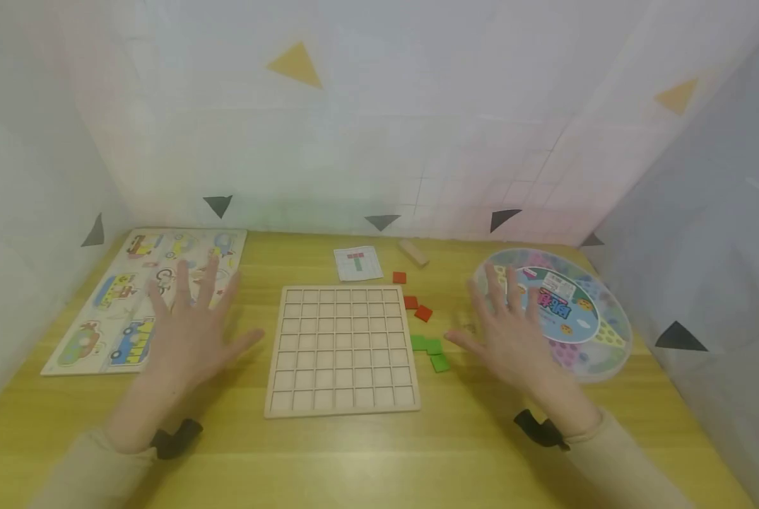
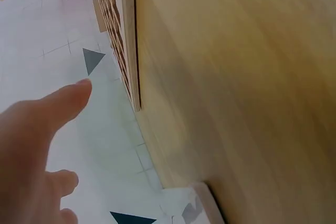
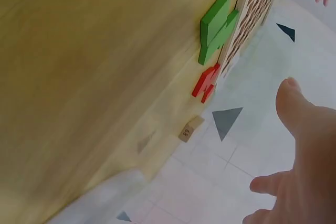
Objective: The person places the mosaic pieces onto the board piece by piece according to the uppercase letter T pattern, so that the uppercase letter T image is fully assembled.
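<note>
Fingers spread, the left hand (image 1: 191, 329) hovers between a picture puzzle board (image 1: 182, 318) and a wooden grid board (image 1: 344, 351), holding nothing. The right hand (image 1: 513, 336) is spread likewise, partly in front of a round clear-rimmed case (image 1: 608, 357); it holds nothing either. Between the grid board and that hand lie several small square tiles, red (image 1: 423, 313) and green (image 1: 439, 363). The grid's cells hold no tiles. In the right wrist view, the green tiles (image 3: 214, 22) and red tiles (image 3: 205, 82) lie beside the grid board's edge, apart from the right hand (image 3: 310, 150).
Behind the grid board lies a white card (image 1: 358, 264) printed with a red and green T shape. To its right is a small wooden block (image 1: 413, 252). White sheeting (image 1: 379, 141) with yellow and dark triangles encloses the wooden table (image 1: 354, 459) at back and sides.
</note>
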`<state>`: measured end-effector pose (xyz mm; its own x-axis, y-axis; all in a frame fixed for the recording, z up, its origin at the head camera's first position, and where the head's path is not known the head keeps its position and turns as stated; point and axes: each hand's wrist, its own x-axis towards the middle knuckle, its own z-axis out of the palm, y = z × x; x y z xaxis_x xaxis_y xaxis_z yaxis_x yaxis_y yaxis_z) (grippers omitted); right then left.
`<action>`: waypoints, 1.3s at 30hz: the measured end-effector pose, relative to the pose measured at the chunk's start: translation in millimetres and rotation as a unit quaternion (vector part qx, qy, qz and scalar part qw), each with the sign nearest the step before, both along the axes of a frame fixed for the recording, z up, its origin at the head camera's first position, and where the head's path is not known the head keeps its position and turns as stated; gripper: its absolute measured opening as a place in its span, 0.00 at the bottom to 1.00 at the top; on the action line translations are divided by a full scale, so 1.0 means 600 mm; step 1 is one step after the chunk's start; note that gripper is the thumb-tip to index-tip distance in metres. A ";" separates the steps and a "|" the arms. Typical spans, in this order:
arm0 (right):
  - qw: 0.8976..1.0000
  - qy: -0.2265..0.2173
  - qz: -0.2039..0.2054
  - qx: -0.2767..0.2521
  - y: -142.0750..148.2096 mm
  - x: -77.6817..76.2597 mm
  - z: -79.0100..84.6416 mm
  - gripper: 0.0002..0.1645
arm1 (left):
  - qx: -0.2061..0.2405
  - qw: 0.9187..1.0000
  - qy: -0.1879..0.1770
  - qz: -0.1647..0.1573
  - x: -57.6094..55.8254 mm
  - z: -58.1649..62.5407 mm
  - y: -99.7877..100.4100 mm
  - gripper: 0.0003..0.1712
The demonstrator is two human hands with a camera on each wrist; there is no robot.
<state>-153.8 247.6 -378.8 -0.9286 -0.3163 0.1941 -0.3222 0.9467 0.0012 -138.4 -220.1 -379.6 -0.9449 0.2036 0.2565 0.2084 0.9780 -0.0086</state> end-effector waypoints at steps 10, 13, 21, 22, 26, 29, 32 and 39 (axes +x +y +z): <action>0.994 -0.043 0.038 -0.096 -0.035 -0.014 -0.004 0.37 | 0.074 0.985 -0.142 -0.068 0.020 -0.015 0.022 0.61; 0.988 -0.030 0.053 -0.144 -0.043 -0.024 -0.005 0.30 | 0.094 0.974 -0.187 -0.089 0.029 -0.014 0.030 0.64; 0.974 -0.057 0.039 -0.215 -0.063 -0.055 -0.013 0.20 | 0.144 0.938 -0.290 -0.125 0.040 -0.017 0.041 0.75; 0.974 -0.062 0.036 -0.217 -0.066 -0.059 -0.014 0.20 | 0.148 0.934 -0.297 -0.130 0.041 -0.017 0.041 0.76; 0.966 -0.087 0.021 -0.243 -0.076 -0.071 -0.013 0.19 | 0.162 0.924 -0.318 -0.140 0.042 -0.019 0.043 0.78; 0.958 -0.110 0.004 -0.266 -0.080 -0.076 -0.014 0.19 | 0.164 0.922 -0.323 -0.139 0.043 -0.022 0.044 0.79; 0.950 -0.122 -0.006 -0.287 -0.080 -0.079 -0.018 0.19 | 0.167 0.921 -0.323 -0.140 0.042 -0.023 0.044 0.79; 0.940 -0.144 -0.007 -0.309 -0.075 -0.087 -0.037 0.21 | 0.160 0.926 -0.310 -0.143 0.042 -0.024 0.043 0.79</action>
<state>-206.0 202.4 -400.9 -0.9738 -0.2136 0.0777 -0.2134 0.7413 -0.6364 -113.0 -194.1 -394.0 -0.8500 0.4757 -0.2264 0.3273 0.8136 0.4806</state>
